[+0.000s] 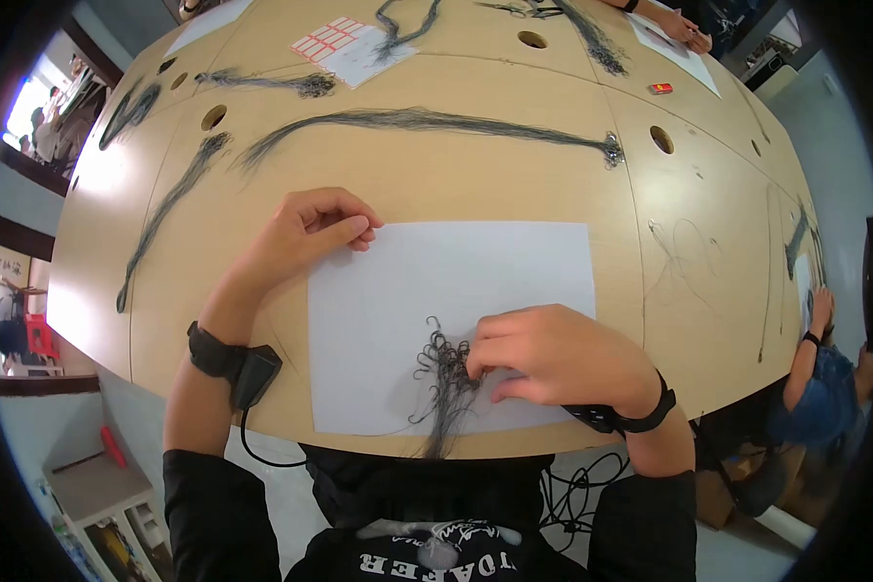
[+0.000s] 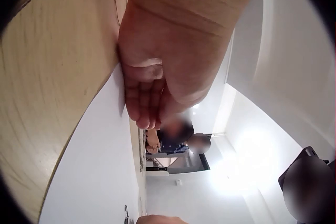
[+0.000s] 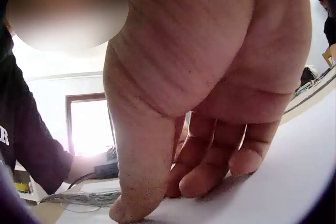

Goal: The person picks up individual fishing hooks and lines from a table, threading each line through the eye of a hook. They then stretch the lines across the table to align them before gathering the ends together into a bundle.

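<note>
At the near edge of the table (image 1: pixel 456 184), my right hand (image 1: pixel 553 354) sets bent fingertips against the tangle of hooked lines (image 1: pixel 443 373) on the white sheet (image 1: pixel 514 267); whether they are pinching it, I cannot tell. My left hand (image 1: pixel 306 233), fingers curled together, rests on the sheet's far-left corner.

Head camera looks down; wrist cameras sit low and close.
All three share the white paper (image 1: pixel 514 272) on the surface (image 1: pixel 456 184).

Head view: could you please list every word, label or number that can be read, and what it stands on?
"OAFER", white capitals on the black shirt; letters before it unclear.
Script line above it: too small to read.
Sticker sheet with red-edged labels: too small to read.
Wall sign at left: blurred.
</note>
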Demonstrator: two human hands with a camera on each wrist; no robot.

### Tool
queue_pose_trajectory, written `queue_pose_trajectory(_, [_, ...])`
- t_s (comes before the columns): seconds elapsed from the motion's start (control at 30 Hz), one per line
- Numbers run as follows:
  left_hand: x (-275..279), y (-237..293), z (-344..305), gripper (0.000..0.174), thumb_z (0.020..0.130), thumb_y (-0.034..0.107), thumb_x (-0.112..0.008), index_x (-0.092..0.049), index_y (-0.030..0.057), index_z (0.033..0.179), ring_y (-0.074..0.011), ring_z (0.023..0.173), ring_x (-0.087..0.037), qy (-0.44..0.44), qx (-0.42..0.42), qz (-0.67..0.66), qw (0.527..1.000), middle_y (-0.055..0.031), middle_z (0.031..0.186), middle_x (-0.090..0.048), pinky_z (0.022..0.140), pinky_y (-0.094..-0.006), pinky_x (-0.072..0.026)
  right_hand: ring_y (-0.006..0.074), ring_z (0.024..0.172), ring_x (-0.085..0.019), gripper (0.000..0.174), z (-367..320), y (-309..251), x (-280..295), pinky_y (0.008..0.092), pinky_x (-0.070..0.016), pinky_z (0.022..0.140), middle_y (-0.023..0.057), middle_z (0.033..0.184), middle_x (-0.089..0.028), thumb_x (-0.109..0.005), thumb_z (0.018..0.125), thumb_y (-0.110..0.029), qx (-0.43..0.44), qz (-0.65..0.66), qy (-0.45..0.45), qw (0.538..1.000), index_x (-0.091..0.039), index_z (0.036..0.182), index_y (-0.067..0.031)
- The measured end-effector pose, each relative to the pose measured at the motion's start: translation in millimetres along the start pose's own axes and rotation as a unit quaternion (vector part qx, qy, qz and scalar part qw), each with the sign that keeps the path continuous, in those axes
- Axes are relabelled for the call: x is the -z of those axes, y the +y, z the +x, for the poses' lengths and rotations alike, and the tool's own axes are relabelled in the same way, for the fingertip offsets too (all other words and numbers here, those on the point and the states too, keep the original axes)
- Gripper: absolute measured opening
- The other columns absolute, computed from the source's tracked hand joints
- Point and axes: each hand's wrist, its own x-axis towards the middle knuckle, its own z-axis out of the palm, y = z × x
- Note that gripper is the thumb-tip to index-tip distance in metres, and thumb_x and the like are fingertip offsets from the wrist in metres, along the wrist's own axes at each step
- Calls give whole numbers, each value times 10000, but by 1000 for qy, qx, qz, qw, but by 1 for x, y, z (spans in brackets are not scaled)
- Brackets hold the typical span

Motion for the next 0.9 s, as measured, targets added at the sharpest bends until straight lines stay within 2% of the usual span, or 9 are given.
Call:
queue_pose_trajectory(0.17, [-1, 1, 0, 131, 1004, 86, -638, -695, -27, 1037, -131, 888, -648, 0, 0, -4, 1000, -56, 958, -689, 849, -287, -538, 309, 859, -654, 127, 0, 8, -6, 420, -513, 736, 60, 869, -630, -743, 817, -138, 37, -30, 24, 999, -643, 875, -84])
queue_pose_trajectory(0.27, [0, 0, -2, 134, 1008, 90, -634, -695, -25, 1042, -127, 888, -644, 0, -4, 8, 1000, -52, 960, -688, 846, -283, -532, 261, 839, -660, 145, 0, 4, -7, 369, -519, 718, 52, 913, -652, -755, 834, -107, 24, -39, 29, 999, -682, 954, -73])
queue_pose_trajectory(0.4, [-5, 5, -3, 138, 1007, 98, -643, -695, -21, 1053, -119, 892, -641, 10, -3, 11, 1000, -46, 962, -688, 847, -270, -522, 253, 788, -680, 184, 1, 13, -4, 343, -534, 711, 86, 900, -645, -772, 818, -61, 17, 35, 16, 999, -675, 974, -45])
queue_pose_trajectory(0.5, [-4, 3, -2, 169, 1005, 129, -654, -710, -18, 1067, -114, 900, -655, 9, -13, 9, 1000, -46, 962, -705, 856, -260, -533, 252, 787, -680, 182, 2, 14, -2, 343, -537, 713, 90, 894, -643, -779, 814, -63, 7, 5, 10, 1000, -683, 966, -35])
queue_pose_trajectory(0.7, [-3, -1, -2, 189, 1005, 150, -662, -721, -11, 1083, -111, 904, -662, 6, -11, 9, 1000, -48, 963, -715, 863, -256, -538, 251, 783, -673, 131, 1, 10, -3, 350, -526, 696, 77, 882, -641, -791, 802, -63, -4, 36, 28, 999, -708, 903, -50])
queue_pose_trajectory(0.9, [-3, -1, -2, 192, 1003, 153, -667, -723, -11, 1087, -110, 908, -659, 7, -10, 0, 1000, -47, 965, -714, 865, -255, -536, 262, 818, -662, 122, 1, 12, -6, 361, -522, 717, 74, 894, -637, -786, 804, -62, 13, 12, 26, 1000, -711, 901, -54])
